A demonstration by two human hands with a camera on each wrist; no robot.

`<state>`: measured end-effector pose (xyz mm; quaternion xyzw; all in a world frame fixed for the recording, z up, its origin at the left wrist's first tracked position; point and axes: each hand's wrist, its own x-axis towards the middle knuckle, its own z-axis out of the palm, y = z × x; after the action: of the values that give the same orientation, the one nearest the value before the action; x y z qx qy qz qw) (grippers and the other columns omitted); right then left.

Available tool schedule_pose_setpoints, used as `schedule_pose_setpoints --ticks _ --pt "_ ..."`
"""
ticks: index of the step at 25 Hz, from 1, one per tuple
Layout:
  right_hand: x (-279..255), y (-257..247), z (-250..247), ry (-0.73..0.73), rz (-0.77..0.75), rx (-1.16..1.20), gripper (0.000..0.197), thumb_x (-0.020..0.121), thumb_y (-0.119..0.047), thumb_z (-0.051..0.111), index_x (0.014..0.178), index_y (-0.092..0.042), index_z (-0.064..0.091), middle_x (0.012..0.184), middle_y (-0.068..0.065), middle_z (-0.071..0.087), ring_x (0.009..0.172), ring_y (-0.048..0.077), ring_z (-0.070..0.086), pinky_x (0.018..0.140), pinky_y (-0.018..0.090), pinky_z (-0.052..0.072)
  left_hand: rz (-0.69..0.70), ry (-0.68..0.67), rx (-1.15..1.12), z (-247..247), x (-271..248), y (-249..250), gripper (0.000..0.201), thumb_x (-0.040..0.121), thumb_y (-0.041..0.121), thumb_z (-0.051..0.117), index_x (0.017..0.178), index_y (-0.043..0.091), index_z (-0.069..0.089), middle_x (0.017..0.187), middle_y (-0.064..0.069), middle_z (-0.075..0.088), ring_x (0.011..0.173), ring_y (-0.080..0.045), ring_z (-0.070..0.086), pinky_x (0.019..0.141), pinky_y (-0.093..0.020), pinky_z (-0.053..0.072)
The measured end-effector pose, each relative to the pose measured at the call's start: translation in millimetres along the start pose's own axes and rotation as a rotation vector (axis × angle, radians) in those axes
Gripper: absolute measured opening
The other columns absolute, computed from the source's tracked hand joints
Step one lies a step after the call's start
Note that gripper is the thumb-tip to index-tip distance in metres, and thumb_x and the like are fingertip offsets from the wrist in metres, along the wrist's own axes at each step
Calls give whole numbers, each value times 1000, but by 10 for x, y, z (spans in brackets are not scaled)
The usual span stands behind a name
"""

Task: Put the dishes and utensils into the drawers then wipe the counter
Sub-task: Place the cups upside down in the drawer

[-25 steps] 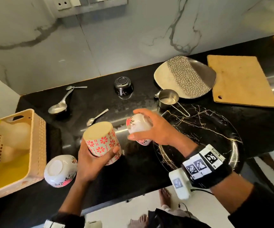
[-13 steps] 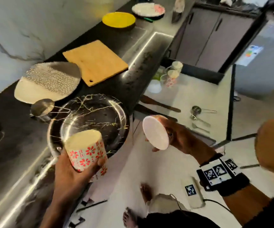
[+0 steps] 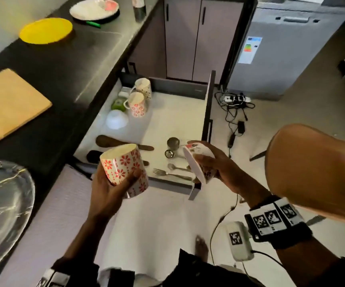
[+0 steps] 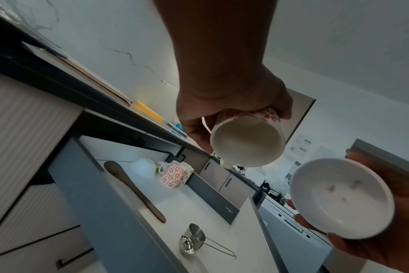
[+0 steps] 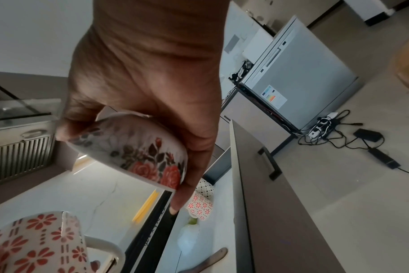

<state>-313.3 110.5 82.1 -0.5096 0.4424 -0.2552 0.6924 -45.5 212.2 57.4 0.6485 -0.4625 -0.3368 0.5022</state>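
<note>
Item: floral mug (image 3: 124,171), red-flower print, held upside down in the left hand (image 3: 109,189), grip wrapped round its wall, base uppermost, mouth facing down and tilted toward the person; handle on the palm side, seen in the left wrist view. Item: rose-print bowl (image 3: 198,162), held on edge in the right hand (image 3: 219,170), grip closed on rim and base, its open side turned toward the mug. Both pieces hang in the air, apart from each other, above the near end of the open drawer (image 3: 173,112). Location of goal: the drawer floor lies directly below and ahead of both grips; the bowl sits over the near right corner, above the fork (image 3: 167,173) and measuring cups (image 3: 172,142), the mug over the near left corner, above the wooden spatula (image 3: 122,142). Stored already, far left corner: two mugs (image 3: 138,98) and a white bowl (image 3: 116,119), inverted. Free floor lies along the middle and right side. Judgement: the right hand is nearer that bare patch; the bowl needs turning mouth-down before lowering. Remaining on the table (image 3: 68,65): cutting board (image 3: 10,104), yellow plate (image 3: 46,31), dark marbled plate (image 3: 1,208).
</note>
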Motion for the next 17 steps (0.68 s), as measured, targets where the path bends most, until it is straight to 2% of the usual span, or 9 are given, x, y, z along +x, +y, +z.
schedule_pose_setpoints --ticks 2,4,7,9,12,14,17 --pt "165 -61 -388 -52 6 -34 44 73 -41 70 115 -38 59 103 -1 65 98 25 63 77 50 58 -38 13 -26 393 162 34 78 60 59 71 123 16 55 104 6 71 90 -7 70 64 -18 56" --pt "447 -191 -661 -105 21 -50 43 75 -36 69 116 -37 59 102 -2 65 98 25 63 77 49 58 -48 43 -51 645 290 56 77 60 53 72 124 13 56 102 6 73 92 -8 71 65 -17 56" --pt "1059 -365 -840 -230 17 -152 50 77 -31 69 124 -28 56 99 -11 66 96 16 64 74 32 59 -116 80 -127 854 543 -55 73 55 44 75 122 22 53 104 15 72 97 -5 68 69 -15 55" --pt "1450 -457 -824 -315 26 -223 56 77 -29 70 129 -21 52 99 -12 66 90 10 65 70 25 56 -154 85 -172 892 718 -179 81 52 39 79 125 21 49 111 14 69 103 -7 66 74 -18 57" --pt "2135 -600 -760 -436 66 -337 59 78 -26 78 129 -17 51 102 -6 65 87 10 65 72 22 54 -240 191 -152 958 1084 -392 95 46 38 86 129 17 45 117 4 66 110 -12 64 78 -26 58" --pt "2513 -694 -714 -511 106 -418 56 78 -20 79 127 -17 53 102 -8 65 88 8 64 73 20 53 -303 317 -131 1042 1298 -425 99 42 41 89 127 18 46 115 6 64 109 -9 63 83 -30 56" --pt "3034 -811 -625 -631 113 -595 68 69 -22 86 127 -23 50 112 -4 62 99 11 63 76 21 55 -351 467 -81 1102 1546 -415 101 39 47 90 125 21 45 113 15 61 106 -4 61 82 -37 57"
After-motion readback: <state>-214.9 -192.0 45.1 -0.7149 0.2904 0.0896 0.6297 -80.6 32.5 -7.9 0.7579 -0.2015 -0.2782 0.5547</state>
